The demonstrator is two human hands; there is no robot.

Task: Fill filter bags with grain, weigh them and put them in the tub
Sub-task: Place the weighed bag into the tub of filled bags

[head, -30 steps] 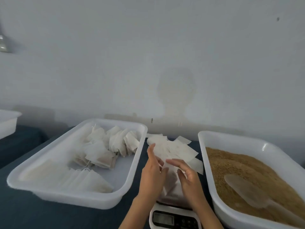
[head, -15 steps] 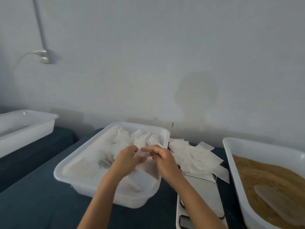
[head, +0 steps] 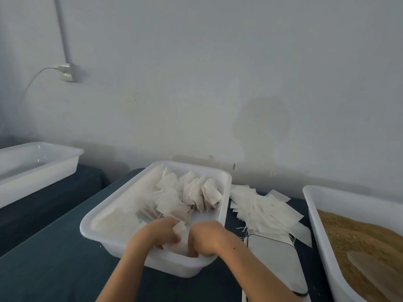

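Both hands sit low in the near end of the white plastic tub (head: 226,186), a smooth, round-cornered rectangle on the dark blue cloth of the bench (head: 54,258). The left hand (head: 160,233) and right hand (head: 206,236) have fingers curled onto one filter bag (head: 180,232) between them — thin, papery, its corner poking up. The fingertips are hidden behind the knuckles and bag, so the exact pinch is hard to make out. Farther back in the tub lie filled bags (head: 189,192), crinkled and slumped. Flat empty bags (head: 261,208) with loose threads fan out beside the scale (head: 274,258), whose display is cut off. At right, coarse tan grain (head: 353,236) fills another tub (head: 314,214), a translucent scoop (head: 370,271) blurred on it. Half a second ago the hands held the bag above the tub — now they are down inside it.
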